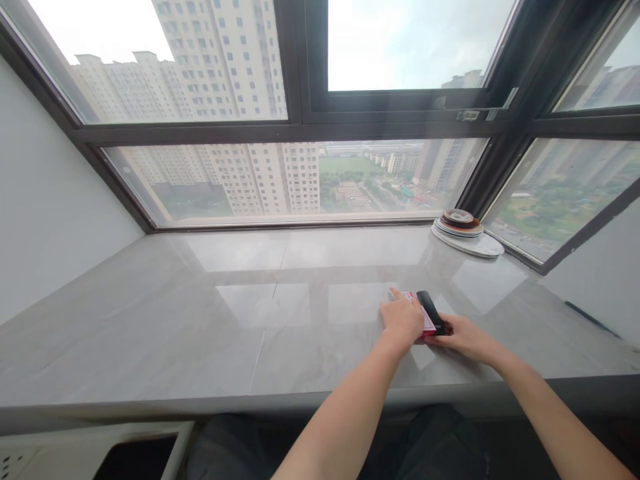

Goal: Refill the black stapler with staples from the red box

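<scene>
A small red and white box [423, 319] lies on the grey marble window sill [200, 320], right of centre near the front edge. A black oblong object [431, 311] rests along the box's right side. My left hand [401, 319] lies on top of the box with its fingers curled over it. My right hand [463, 335] grips the near right end of the box and the black object, fingers closed around them. Much of the box is hidden under my hands.
A stack of round plates [467, 233] stands at the far right corner of the sill by the dark window frame [300, 127]. A white wall [45, 200] closes the left side. A white unit with a dark opening [135, 453] sits below the sill's front edge.
</scene>
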The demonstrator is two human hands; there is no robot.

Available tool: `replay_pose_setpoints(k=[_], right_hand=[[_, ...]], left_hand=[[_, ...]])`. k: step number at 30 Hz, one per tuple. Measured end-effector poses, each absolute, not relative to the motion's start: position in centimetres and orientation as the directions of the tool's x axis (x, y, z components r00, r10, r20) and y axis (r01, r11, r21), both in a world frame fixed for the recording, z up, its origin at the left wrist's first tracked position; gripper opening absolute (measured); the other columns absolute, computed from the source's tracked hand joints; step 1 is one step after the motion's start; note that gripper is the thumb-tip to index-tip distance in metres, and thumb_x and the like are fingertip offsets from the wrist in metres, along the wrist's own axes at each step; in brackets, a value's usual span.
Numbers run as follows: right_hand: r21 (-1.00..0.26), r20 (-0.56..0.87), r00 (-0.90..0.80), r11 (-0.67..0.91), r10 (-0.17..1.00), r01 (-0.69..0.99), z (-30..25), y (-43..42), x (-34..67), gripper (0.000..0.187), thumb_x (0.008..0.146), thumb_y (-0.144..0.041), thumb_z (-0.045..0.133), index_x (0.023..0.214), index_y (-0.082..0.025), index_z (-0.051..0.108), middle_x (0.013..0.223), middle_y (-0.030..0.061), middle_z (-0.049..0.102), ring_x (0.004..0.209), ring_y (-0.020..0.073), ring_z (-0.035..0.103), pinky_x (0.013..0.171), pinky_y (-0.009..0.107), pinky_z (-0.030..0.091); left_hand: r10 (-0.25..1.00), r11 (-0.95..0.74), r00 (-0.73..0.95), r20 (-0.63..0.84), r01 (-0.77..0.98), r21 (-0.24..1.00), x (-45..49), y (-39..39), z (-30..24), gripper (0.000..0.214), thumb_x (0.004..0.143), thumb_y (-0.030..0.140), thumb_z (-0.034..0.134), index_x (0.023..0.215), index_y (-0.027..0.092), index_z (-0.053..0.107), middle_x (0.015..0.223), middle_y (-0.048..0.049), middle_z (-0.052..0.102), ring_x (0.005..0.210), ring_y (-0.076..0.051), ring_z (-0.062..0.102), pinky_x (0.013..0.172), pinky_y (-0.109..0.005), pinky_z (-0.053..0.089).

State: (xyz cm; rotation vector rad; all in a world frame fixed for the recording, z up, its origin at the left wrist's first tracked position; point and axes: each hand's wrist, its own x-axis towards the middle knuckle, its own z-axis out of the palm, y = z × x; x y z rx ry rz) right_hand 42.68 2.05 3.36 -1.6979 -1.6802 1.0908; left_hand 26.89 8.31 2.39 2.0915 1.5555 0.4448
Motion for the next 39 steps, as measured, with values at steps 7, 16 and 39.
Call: replay_pose_setpoints(k=[7,16,39], right_hand=[[-0.779,-0.175,0.015,-0.148,0.985,0.609,4.6,1.6,44.1,0.055,0.057,-0.057,0.081,0.091,-0.015,0.076,0.080,0.0060,0.074,0.073,0.0247,0.065,0.068,0.031,0.050],[-0.689,0.125,0.271,-0.113,0.954,0.715,4.3,-2.5,44.1,0.087,0.084,-0.060,0.064,0.152,-0.011,0.042,0.057,-0.0081,0.048,0.053,0.0165,0.050,0.059,0.029,0.044],[-0.280,0.119,-0.114,0.144,0.986,0.949,-0.8,-0.2,23.8,0.061,0.103,-0.053,0.036,0.161,-0.037,0.030,0.169,-0.0031,0.019,0.157,0.0287,0.011,0.125,0.056,0.009]], left_hand=[[0.939,-0.226,0.342,-0.045,0.706,0.671,29.8,8.5,2.3,0.085,0.102,0.060,0.016,0.158,-0.004,0.016,0.125,-0.0337,0.064,0.122,-0.039,0.061,0.107,-0.053,0.034],[0.892,-0.216,0.450,0.037,0.355,0.910,15.5,6.2,1.4,0.070,0.104,0.061,0.024,0.158,0.017,0.032,0.106,-0.0113,0.073,0.101,-0.025,0.069,0.094,-0.039,0.049],[0.912,-0.375,0.314,0.262,0.899,0.227,-2.9,-0.8,-0.2,0.053,0.105,0.036,0.039,0.158,0.039,0.034,0.165,0.0054,0.034,0.155,-0.025,0.026,0.125,-0.050,0.028]])
